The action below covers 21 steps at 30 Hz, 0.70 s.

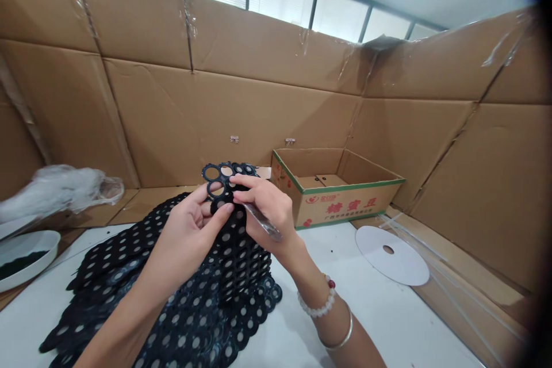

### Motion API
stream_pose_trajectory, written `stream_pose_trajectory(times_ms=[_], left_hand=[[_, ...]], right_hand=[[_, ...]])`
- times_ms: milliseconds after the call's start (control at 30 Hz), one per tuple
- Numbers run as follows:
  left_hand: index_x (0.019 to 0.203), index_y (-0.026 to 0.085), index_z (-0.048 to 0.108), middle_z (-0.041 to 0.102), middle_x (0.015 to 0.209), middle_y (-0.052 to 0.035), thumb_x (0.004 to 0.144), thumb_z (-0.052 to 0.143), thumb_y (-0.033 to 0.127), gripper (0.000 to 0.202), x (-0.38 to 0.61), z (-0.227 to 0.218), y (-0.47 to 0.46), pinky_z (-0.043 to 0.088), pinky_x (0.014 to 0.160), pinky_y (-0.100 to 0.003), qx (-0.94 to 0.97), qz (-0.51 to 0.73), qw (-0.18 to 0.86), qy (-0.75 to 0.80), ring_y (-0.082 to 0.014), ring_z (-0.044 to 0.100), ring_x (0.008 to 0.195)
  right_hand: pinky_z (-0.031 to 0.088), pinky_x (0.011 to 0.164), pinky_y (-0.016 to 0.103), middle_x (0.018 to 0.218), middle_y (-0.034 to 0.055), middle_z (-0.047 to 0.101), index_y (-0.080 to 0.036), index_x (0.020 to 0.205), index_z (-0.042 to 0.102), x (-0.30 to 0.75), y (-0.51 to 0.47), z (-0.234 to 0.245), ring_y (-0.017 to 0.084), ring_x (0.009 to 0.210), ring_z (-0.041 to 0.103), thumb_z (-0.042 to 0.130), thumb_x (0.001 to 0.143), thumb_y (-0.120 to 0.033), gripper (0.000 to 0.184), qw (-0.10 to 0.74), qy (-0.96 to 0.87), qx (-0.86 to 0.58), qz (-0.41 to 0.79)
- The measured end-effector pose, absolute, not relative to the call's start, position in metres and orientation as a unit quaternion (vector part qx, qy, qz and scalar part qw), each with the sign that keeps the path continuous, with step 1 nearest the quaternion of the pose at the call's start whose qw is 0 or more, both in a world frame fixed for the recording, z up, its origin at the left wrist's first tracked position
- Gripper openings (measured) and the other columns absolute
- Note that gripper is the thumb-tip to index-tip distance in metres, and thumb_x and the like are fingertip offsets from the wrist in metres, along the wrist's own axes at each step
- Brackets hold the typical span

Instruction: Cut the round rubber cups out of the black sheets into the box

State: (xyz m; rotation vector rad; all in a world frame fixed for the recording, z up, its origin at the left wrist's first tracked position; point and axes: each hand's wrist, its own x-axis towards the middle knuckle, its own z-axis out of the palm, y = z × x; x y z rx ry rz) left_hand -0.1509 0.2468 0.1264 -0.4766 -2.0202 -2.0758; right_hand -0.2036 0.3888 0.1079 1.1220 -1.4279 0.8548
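A black flexible sheet (185, 310) made of joined rings, full of round holes, lies in folds and rises toward my hands. My left hand (190, 224) pinches its raised upper edge between thumb and fingers, where several open rings stand up. Close against that same edge is my right hand (267, 207), its fingertips pressed together at the rings. A slim, shiny grey tool (263, 222) sticks out from under the right palm; its exact kind is unclear, and its tip is hidden by the fingers.
An open cardboard box (345, 198) with green edges stands behind on the right. A white disc (391, 256) with a centre hole lies on the white table (345, 310). At left are a white bowl (52, 241) with dark contents and clear plastic (64, 187). Cardboard walls (241, 103) surround the table.
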Motion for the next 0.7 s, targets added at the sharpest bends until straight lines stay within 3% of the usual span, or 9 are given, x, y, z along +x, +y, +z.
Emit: stream_pose_trajectory(times_ms=[167, 333, 400, 500, 567, 700], left_hand=[[0.124, 0.021, 0.059, 0.072, 0.113, -0.0023, 0.08, 0.071, 0.035, 0.048, -0.153, 0.123, 0.252, 0.05, 0.088, -0.017, -0.183, -0.677, 0.095, -0.706, -0.0124, 0.067, 0.094], [0.122, 0.023, 0.065, 0.071, 0.118, -0.0028, 0.084, 0.065, 0.041, 0.042, -0.157, 0.12, 0.256, 0.047, 0.098, -0.025, -0.201, -0.652, 0.063, -0.728, -0.0168, 0.065, 0.105], [0.119, 0.024, 0.068, 0.072, 0.116, -0.0024, 0.085, 0.064, 0.043, 0.039, -0.157, 0.12, 0.256, 0.047, 0.096, -0.024, -0.2, -0.645, 0.059, -0.735, -0.0168, 0.065, 0.105], [0.115, 0.024, 0.071, 0.073, 0.111, -0.0022, 0.084, 0.065, 0.045, 0.038, -0.156, 0.121, 0.25, 0.046, 0.096, -0.024, -0.183, -0.644, 0.073, -0.739, -0.0167, 0.065, 0.101], [0.115, 0.025, 0.07, 0.074, 0.108, -0.0021, 0.084, 0.064, 0.047, 0.039, -0.157, 0.122, 0.244, 0.047, 0.093, -0.025, -0.16, -0.65, 0.086, -0.738, -0.0163, 0.065, 0.093], [0.113, 0.025, 0.072, 0.074, 0.098, -0.0018, 0.084, 0.061, 0.051, 0.04, -0.165, 0.119, 0.232, 0.05, 0.076, -0.024, -0.1, -0.655, 0.121, -0.739, -0.0151, 0.061, 0.076]], right_hand=[[0.06, 0.076, 0.024, 0.086, 0.0053, 0.072, -0.019, 0.093, 0.057, -0.201, 0.39, 0.106, 0.014, 0.085, 0.072, 0.05, 0.084, -0.003, 0.019, 0.573, -0.578, 0.416, 0.404], [0.059, 0.062, 0.023, 0.072, 0.0004, 0.069, -0.02, 0.084, 0.05, -0.199, 0.408, 0.123, 0.012, 0.065, 0.07, 0.055, 0.09, -0.022, 0.008, 0.419, -0.579, 0.286, 0.638], [0.061, 0.065, 0.029, 0.074, 0.0011, 0.069, -0.02, 0.085, 0.045, -0.208, 0.425, 0.129, 0.014, 0.065, 0.069, 0.054, 0.091, -0.032, 0.016, 0.409, -0.572, 0.236, 0.671], [0.06, 0.078, 0.039, 0.088, 0.004, 0.068, -0.022, 0.09, 0.039, -0.232, 0.462, 0.129, 0.015, 0.075, 0.07, 0.044, 0.093, -0.039, 0.019, 0.507, -0.576, 0.103, 0.633], [0.053, 0.093, 0.046, 0.097, 0.0049, 0.065, -0.022, 0.093, 0.04, -0.25, 0.489, 0.12, 0.017, 0.09, 0.068, 0.04, 0.093, -0.037, 0.015, 0.545, -0.585, 0.048, 0.599], [0.034, 0.103, 0.064, 0.078, 0.0043, 0.06, -0.02, 0.068, 0.051, -0.277, 0.526, 0.098, 0.029, 0.099, 0.06, 0.061, 0.075, -0.024, 0.012, 0.513, -0.69, 0.03, 0.51]])
